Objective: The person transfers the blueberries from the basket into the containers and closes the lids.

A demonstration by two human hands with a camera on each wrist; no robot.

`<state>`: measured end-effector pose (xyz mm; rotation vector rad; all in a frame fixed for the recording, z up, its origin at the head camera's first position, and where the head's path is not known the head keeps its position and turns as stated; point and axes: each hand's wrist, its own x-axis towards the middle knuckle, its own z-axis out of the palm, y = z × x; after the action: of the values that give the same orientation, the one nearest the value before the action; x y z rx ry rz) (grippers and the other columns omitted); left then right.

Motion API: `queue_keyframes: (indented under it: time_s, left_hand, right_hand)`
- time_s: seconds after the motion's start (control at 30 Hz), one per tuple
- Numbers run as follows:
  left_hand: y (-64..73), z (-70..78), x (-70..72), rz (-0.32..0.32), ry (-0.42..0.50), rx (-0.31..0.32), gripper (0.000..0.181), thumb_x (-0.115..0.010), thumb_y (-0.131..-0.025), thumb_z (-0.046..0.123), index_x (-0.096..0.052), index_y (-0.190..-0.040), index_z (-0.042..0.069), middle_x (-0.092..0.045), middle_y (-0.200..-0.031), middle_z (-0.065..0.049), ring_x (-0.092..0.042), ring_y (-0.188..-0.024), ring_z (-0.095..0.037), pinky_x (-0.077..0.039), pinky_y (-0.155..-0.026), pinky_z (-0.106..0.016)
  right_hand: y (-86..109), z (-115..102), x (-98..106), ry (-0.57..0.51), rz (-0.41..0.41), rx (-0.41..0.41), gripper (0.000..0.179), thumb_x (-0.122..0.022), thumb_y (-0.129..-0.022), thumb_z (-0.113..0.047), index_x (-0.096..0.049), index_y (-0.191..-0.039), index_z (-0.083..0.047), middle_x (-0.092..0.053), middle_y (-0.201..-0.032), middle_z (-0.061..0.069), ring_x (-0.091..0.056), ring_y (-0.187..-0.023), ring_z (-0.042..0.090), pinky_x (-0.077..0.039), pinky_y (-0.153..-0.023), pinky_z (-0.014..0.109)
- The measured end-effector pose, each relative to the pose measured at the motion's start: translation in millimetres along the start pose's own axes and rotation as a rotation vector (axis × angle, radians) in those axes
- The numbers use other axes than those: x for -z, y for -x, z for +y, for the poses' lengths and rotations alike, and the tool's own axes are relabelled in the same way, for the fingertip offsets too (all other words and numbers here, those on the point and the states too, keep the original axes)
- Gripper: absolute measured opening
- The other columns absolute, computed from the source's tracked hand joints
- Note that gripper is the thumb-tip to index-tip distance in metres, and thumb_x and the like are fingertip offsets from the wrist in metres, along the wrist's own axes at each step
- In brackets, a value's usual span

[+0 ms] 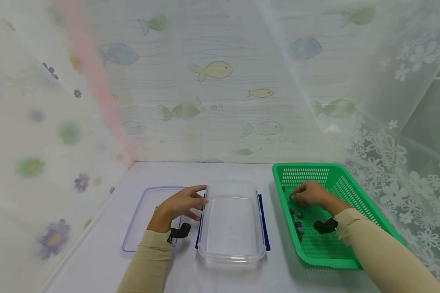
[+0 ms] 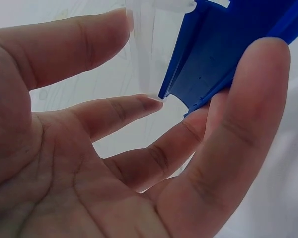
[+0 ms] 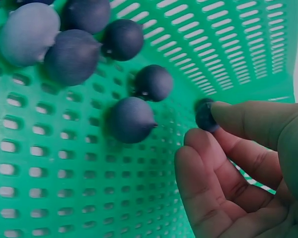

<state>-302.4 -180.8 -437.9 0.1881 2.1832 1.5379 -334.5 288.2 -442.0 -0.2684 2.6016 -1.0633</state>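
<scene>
A transparent lidless box (image 1: 232, 228) with blue side latches stands in the middle of the table. My left hand (image 1: 185, 202) is at its left side, fingers spread and lightly bent, touching the wall and the blue latch (image 2: 208, 54). Inside the green basket (image 1: 352, 252) at the right, my right hand (image 1: 309, 193) pinches a dark blueberry (image 3: 205, 116) between thumb and forefinger, close to the basket wall. Several more blueberries (image 3: 131, 120) lie along the basket's left side.
A clear lid with a bluish rim (image 1: 133, 228) lies flat left of the box, partly behind my left hand. A pale curtain printed with fish (image 1: 216, 70) hangs behind the table (image 1: 88, 260). Lace-patterned sheer cloth (image 1: 381, 162) hangs on the right.
</scene>
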Motion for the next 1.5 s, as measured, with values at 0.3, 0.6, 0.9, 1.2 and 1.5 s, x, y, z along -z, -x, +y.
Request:
queue_keyframes:
  time_s: [0.3, 0.6, 0.9, 1.2, 1.5]
  left_hand:
    - [0.1, 1.2, -1.1, 0.011, 0.007, 0.002, 0.08, -0.077, -0.095, 0.029, -0.035, -0.163, 0.019, -0.055, -0.141, -0.021, -0.065, -0.112, -0.032, -0.065, -0.075, -0.047]
    - [-1.8, 1.0, -1.1, 0.006, 0.02, 0.006, 0.077, -0.075, -0.097, 0.026, -0.035, -0.162, 0.017, -0.055, -0.14, -0.021, -0.065, -0.112, -0.033, -0.065, -0.076, -0.048]
    - [-1.0, 1.6, -0.7, 0.021, 0.012, 0.011, 0.072, -0.072, -0.098, 0.024, -0.037, -0.161, 0.018, -0.055, -0.139, -0.021, -0.065, -0.111, -0.033, -0.065, -0.075, -0.047]
    - [-0.7, 0.1, -1.7, 0.022, 0.01, 0.005, 0.074, -0.074, -0.097, 0.025, -0.037, -0.161, 0.018, -0.055, -0.139, -0.021, -0.066, -0.111, -0.034, -0.065, -0.075, -0.047]
    - [-0.9, -2.7, -0.2, 0.018, 0.008, 0.003, 0.074, -0.074, -0.097, 0.027, -0.038, -0.161, 0.019, -0.055, -0.141, -0.02, -0.066, -0.111, -0.032, -0.065, -0.076, -0.046]
  right_hand:
    - [9.1, -10.0, 14.2, -0.104, -0.004, 0.024, 0.034, -0.064, -0.103, -0.019, -0.07, -0.125, 0.006, -0.072, -0.09, 0.017, -0.068, -0.086, 0.028, -0.059, -0.078, 0.043]
    - [11.7, -18.4, 19.4, -0.126, 0.043, -0.005, 0.041, -0.064, -0.104, -0.026, -0.067, -0.133, 0.002, -0.071, -0.12, 0.024, -0.07, -0.11, 0.037, -0.06, -0.093, 0.047]
    - [17.1, -37.5, 20.5, -0.164, 0.041, 0.025, 0.046, -0.066, -0.104, -0.029, -0.064, -0.137, 0.002, -0.063, -0.137, 0.025, -0.067, -0.117, 0.038, -0.059, -0.097, 0.047]
    - [19.9, -58.8, 16.8, -0.156, 0.028, 0.041, 0.045, -0.068, -0.102, -0.031, -0.065, -0.137, -0.002, -0.064, -0.136, 0.021, -0.066, -0.119, 0.038, -0.059, -0.097, 0.047]
    - [24.3, -89.4, 6.7, -0.159, -0.014, 0.082, 0.042, -0.07, -0.1, -0.031, -0.068, -0.133, -0.006, -0.061, -0.141, 0.02, -0.069, -0.115, 0.029, -0.06, -0.096, 0.044]
